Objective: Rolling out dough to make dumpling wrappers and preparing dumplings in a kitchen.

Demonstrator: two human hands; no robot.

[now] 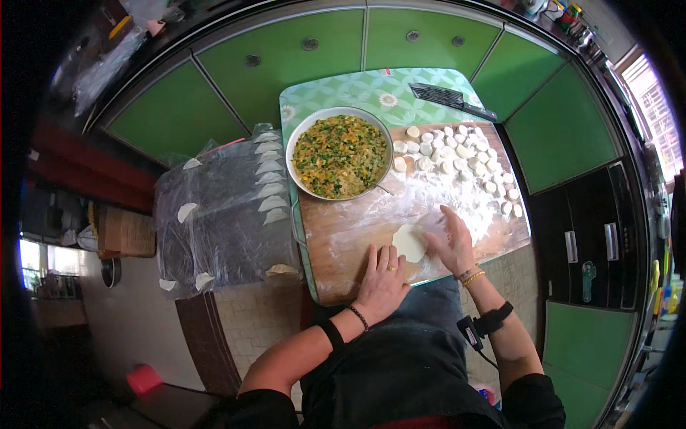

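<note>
A flat round dough wrapper (410,243) lies on the floured wooden board (343,236) in front of me. My left hand (383,278) rests palm down beside it, fingers a little apart, with the fingertips close to the wrapper's left edge. On the other side, my right hand (454,242) is spread in a loose curve, its thumb near the wrapper's right edge. A blurred pale patch shows between that thumb and the fingers; I cannot tell what it is. Many small floured dough pieces (462,152) are scattered at the board's back right.
A bowl of chopped filling (342,155) with a spoon handle (385,190) stands at the back left. Behind, a cleaver (450,100) lies on the green patterned tabletop (343,91). Left, folded dumplings (270,189) line a plastic-covered surface (236,236). Green cabinets (289,59) border the table.
</note>
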